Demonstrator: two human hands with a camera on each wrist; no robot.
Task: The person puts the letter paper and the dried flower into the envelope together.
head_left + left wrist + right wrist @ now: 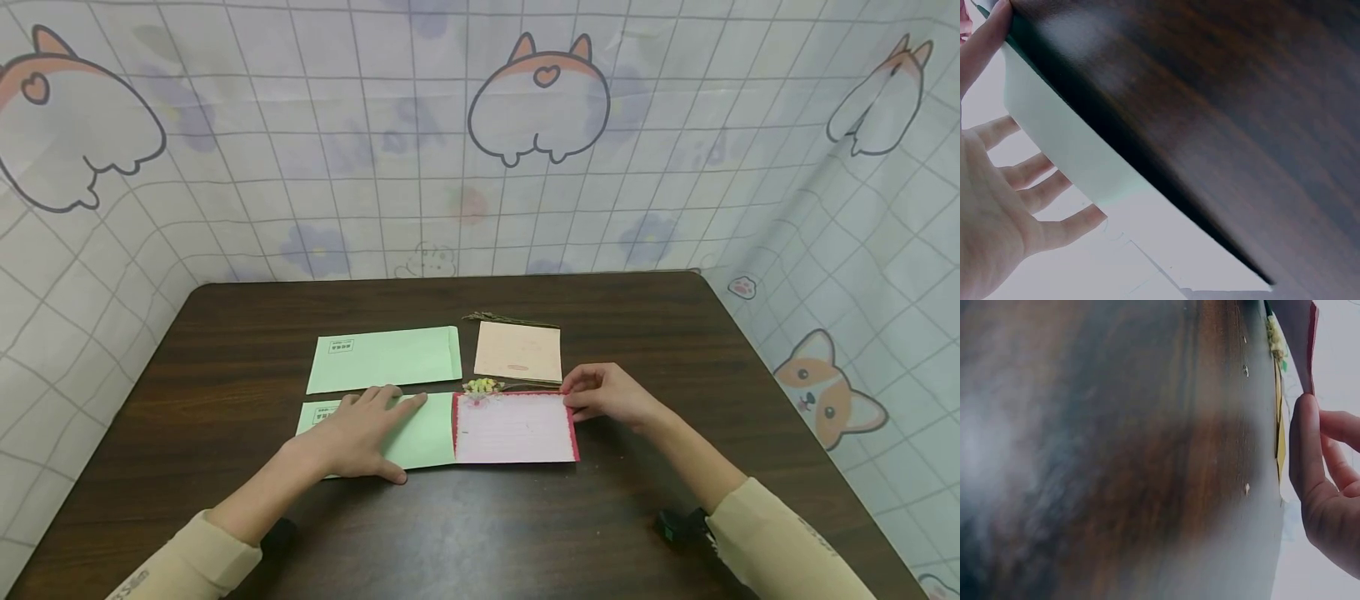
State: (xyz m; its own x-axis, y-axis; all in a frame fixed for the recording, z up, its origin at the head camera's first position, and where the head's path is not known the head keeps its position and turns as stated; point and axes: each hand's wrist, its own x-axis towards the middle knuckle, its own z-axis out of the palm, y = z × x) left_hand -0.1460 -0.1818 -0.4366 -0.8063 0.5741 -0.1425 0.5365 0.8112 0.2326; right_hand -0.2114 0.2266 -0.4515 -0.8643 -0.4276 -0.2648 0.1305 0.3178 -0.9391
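While our left hand (pixel 358 436) lies flat on the near green envelope (pixel 420 433) and our right hand's (pixel 609 395) grip pinches the far right corner of the pink card (pixel 516 429) half inside it, a skewed push could crease that card.

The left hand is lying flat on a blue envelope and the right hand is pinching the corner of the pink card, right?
Not quite. In the head view the envelope under the left hand is light green, not blue. The rest holds: the left hand lies flat on it, and the right hand pinches the pink card at its corner.
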